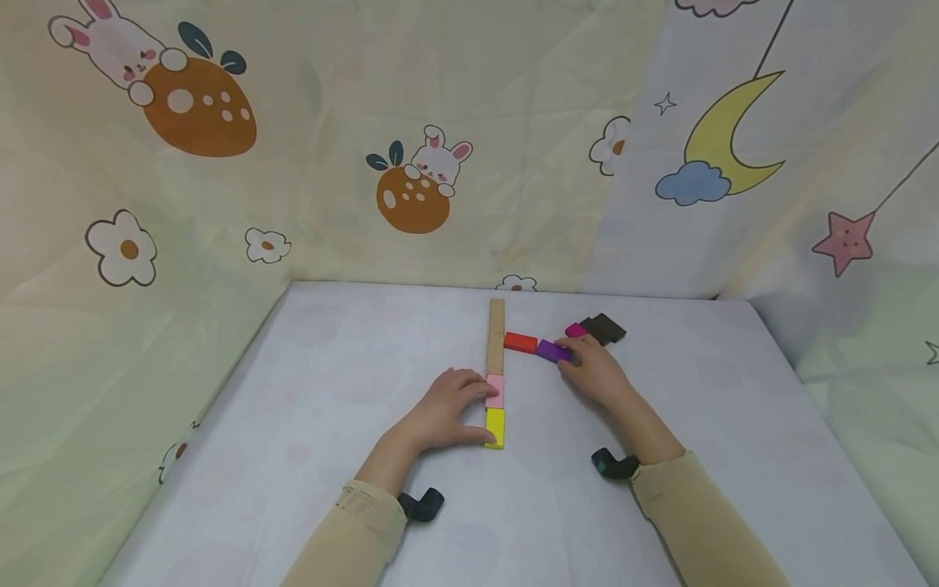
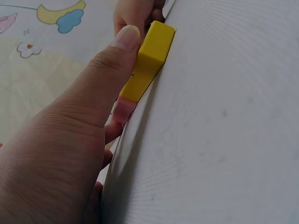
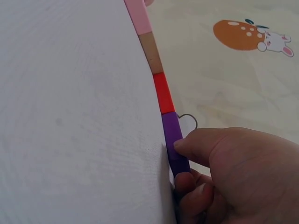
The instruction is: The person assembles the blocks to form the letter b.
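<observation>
Risk of knocking the red block (image 1: pixel 521 342) askew by overpushing the purple block (image 1: pixel 549 350), pinched in the right hand (image 1: pixel 597 373) at the red block's outer end on the counter (image 1: pixel 308 375), with the left hand (image 1: pixel 442 413) spread wide, touching the pink block (image 1: pixel 495 400) and yellow block (image 1: pixel 495 421).

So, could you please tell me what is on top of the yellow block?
The left hand rests its thumb on the yellow block near one end; the remaining top looks bare. What lies beneath the thumb is covered.

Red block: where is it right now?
In the head view, the red block lies just right of centre, between the tan strip and the purple block.
</observation>
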Demonstrator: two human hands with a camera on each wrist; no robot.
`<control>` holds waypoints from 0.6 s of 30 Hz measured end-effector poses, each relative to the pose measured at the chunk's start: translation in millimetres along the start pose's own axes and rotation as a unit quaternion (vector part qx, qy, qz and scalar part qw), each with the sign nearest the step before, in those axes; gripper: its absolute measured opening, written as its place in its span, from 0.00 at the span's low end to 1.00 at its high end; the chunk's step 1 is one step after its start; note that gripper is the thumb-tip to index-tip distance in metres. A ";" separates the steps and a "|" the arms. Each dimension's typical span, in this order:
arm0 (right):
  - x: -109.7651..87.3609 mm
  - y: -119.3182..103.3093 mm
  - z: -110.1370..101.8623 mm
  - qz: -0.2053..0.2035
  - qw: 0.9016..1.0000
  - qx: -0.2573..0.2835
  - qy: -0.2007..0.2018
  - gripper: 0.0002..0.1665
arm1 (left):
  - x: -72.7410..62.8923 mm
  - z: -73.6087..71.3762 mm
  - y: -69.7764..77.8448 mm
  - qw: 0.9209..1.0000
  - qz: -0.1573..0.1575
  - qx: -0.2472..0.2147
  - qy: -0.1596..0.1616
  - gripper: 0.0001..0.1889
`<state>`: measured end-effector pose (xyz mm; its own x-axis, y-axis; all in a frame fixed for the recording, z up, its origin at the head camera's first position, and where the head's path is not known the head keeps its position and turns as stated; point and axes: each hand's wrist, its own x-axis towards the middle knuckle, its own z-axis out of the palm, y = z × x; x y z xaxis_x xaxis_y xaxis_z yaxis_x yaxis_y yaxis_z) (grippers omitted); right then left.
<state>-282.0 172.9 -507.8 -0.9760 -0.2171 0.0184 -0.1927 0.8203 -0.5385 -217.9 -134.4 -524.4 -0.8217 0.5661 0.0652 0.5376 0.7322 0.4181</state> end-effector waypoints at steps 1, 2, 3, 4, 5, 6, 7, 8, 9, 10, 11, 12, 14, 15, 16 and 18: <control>-0.2 -0.1 0.1 0.001 1.000 -0.002 0.000 0.26 | 0.2 0.1 -0.1 1.000 0.000 0.001 0.000 0.37; -0.5 -0.2 0.3 0.001 1.000 -0.004 0.000 0.26 | 0.4 0.3 -0.1 1.000 0.001 0.002 -0.001 0.37; -0.7 -0.5 0.3 0.002 1.000 -0.005 0.000 0.26 | 0.7 0.5 -0.2 1.000 0.001 0.003 -0.001 0.37; -1.0 -0.9 0.4 0.003 1.000 -0.005 0.001 0.26 | 0.8 0.6 -0.3 1.000 0.002 0.004 -0.001 0.36; -1.3 -1.2 0.4 0.004 1.000 -0.006 0.001 0.26 | 1.1 0.8 -0.4 1.000 0.002 0.005 -0.002 0.36; -1.5 -1.6 0.4 0.005 1.000 -0.006 0.001 0.26 | 1.3 0.9 -0.6 1.000 0.002 0.007 -0.002 0.36; -1.7 -1.8 0.3 0.005 1.000 -0.007 0.001 0.26 | 1.5 1.1 -0.8 1.000 0.002 0.008 -0.002 0.36; -1.8 -1.9 0.3 0.005 1.000 -0.007 0.002 0.26 | 1.5 1.2 -0.8 1.000 0.003 0.008 -0.002 0.36; -1.7 -2.1 0.1 0.004 1.000 -0.007 0.002 0.26 | 1.6 1.3 -0.9 1.000 0.003 0.008 -0.001 0.36; -1.6 -2.1 0.0 0.003 1.000 -0.008 0.002 0.26 | 1.5 1.3 -0.9 1.000 0.003 0.008 -0.001 0.36; -1.6 -2.0 -0.1 0.002 1.000 -0.008 0.002 0.26 | 1.6 1.3 -0.9 1.000 0.002 0.009 -0.001 0.36; -1.5 -2.0 -0.2 0.001 1.000 -0.009 0.002 0.26 | 1.6 1.3 -0.9 1.000 0.002 0.009 0.000 0.37; -1.5 -2.0 -0.3 0.002 1.000 -0.008 0.001 0.26 | 1.4 1.3 -0.9 1.000 0.002 0.010 0.000 0.37; -1.5 -2.0 -0.3 0.003 1.000 -0.008 0.000 0.27 | 1.4 1.2 -0.9 1.000 0.002 0.011 -0.001 0.37; -1.4 -2.0 -0.3 0.004 1.000 -0.008 -0.002 0.27 | 1.3 1.1 -0.9 1.000 0.002 0.011 -0.001 0.37; -1.4 -1.8 0.0 0.007 1.000 -0.009 -0.004 0.27 | 1.2 0.9 -0.8 1.000 0.003 0.011 0.000 0.37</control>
<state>-280.2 171.7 -506.9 -0.9776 -0.2106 0.0038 -0.1813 0.8321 -0.5242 -219.1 -134.0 -525.5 -0.8183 0.5709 0.0668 0.5466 0.7369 0.3977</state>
